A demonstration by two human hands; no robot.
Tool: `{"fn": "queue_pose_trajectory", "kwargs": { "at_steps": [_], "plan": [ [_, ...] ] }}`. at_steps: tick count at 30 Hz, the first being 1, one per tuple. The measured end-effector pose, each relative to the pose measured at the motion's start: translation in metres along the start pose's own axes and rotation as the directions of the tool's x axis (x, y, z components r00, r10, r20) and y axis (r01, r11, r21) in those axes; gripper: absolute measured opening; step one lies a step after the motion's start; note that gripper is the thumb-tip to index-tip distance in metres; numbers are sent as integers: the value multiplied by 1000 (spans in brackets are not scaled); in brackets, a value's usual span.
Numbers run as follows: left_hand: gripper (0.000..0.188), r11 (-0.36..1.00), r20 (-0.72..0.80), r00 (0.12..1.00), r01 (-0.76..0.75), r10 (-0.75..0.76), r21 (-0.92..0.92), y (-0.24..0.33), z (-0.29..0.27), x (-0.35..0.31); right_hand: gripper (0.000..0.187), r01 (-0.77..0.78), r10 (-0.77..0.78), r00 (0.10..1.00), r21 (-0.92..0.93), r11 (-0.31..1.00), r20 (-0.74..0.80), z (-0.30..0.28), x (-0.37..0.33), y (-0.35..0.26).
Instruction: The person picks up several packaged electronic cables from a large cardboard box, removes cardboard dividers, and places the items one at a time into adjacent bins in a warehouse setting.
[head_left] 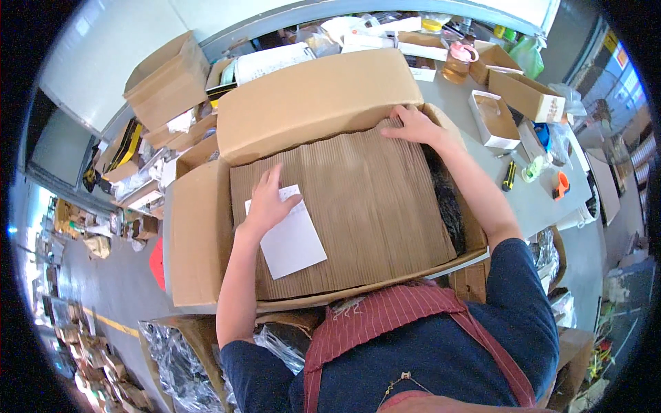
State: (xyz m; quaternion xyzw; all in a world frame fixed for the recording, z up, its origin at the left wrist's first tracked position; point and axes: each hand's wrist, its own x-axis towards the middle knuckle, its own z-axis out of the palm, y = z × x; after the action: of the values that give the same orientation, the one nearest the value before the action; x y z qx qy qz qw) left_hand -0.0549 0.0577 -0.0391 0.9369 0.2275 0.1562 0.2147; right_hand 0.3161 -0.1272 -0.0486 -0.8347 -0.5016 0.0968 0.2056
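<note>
A large open cardboard box [196,241] stands before me with its flaps folded out. A brown corrugated cardboard sheet [365,206] lies inside it, covering most of the opening. My left hand [270,205] is open, its fingers spread over the left part of the sheet and the top of a white sheet of paper [295,249]. At the far right corner, my right hand [414,127] rests on the corrugated sheet beside the box wall, thumb and fingers apart. Black plastic [447,213] shows in the gap along the sheet's right side.
On the grey table to the right are a yellow-and-black cutter [509,176], an orange tape dispenser [560,185], a shallow white box [494,118] and a pink-lidded jug [458,63]. Cardboard boxes [167,79] and clutter stand at the back left. Plastic-lined boxes [182,361] sit below.
</note>
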Motion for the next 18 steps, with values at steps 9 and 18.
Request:
{"fn": "queue_pose_trajectory", "kwargs": {
  "at_steps": [9, 18],
  "plan": [
    [39, 968, 251, 961, 164, -114, -189, -16, -65, -19, 54, 36, 203, 969, 892, 450, -141, -40, -29, -13],
    [46, 687, -105, 909, 224, -403, -692, 5, -88, -24, 23, 581, 558, 527, 751, 314, -641, -153, -176, 45]
  ]
}}
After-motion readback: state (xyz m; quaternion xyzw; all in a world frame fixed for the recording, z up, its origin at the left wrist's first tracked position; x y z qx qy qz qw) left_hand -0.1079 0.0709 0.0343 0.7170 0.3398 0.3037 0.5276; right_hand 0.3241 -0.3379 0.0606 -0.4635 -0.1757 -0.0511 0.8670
